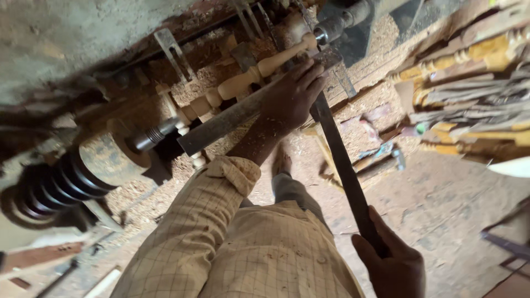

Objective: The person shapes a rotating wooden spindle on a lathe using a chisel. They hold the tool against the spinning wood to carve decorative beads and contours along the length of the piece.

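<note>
A pale turned wooden spindle [243, 83] is mounted in a lathe, between the dark pulley end [94, 165] at the left and the tailstock [337, 25] at the top. My left hand [292, 96] rests on the long metal tool rest [221, 124], pressing down the blade of a long dark chisel [342, 165] near the spindle. My right hand [395, 265] grips the chisel's handle end at the lower right. My checked sleeve and shirt fill the bottom centre.
Sawdust and shavings cover the lathe bed and the floor [441, 193]. Finished turned spindles and planks [469, 60] are stacked at the right. My bare foot [281, 160] stands below the rest. A dark metal frame [508, 243] sits at the far right.
</note>
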Demonstrator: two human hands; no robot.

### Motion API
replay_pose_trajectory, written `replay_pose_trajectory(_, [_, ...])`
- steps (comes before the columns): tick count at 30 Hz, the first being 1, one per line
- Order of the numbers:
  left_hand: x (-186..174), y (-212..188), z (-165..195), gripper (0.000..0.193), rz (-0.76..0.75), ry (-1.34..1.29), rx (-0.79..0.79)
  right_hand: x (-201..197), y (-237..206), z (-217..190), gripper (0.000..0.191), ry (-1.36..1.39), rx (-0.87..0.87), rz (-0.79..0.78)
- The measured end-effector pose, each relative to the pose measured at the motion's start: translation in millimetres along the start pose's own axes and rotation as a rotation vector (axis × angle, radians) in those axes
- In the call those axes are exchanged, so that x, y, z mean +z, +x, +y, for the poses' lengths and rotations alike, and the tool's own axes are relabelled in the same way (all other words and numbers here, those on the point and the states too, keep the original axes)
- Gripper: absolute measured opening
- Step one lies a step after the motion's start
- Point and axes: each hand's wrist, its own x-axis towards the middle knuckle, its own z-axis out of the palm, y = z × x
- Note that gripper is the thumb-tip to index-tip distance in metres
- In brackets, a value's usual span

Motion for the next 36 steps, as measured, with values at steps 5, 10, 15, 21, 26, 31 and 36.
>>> replay_pose_trajectory(5, [0,-6,11,0.017,0.12,0.107,-0.072,-56,69,50,0.067,-0.138,-0.117,-0.14])
replay_pose_trajectory(10, [13,-6,23,0.011,0.293,0.106,-0.193,-95,139,87,0.069,-0.193,-0.202,-0.271])
replay_pose_trajectory(15, [15,-13,37,0.031,0.137,0.318,-0.274,-111,201,102,0.067,-0.308,-0.341,-0.288])
replay_pose_trajectory(21, [23,-4,46,0.032,0.149,0.195,-0.478,-127,277,74,0.071,-0.651,-0.258,-0.462])
replay_pose_trajectory(26, [23,-6,53,0.037,0.097,0.366,-0.536,-132,324,57,0.077,-0.703,-0.452,-0.546])
replay_pose_trajectory(31, [18,-13,50,0.036,0.071,0.372,-0.485,-122,306,90,0.071,-0.7,-0.447,-0.496])
replay_pose_trajectory(36, [3,-18,43,0.039,0.005,0.285,-0.408,-81,230,132,0.067,-0.2,-0.606,-0.362])
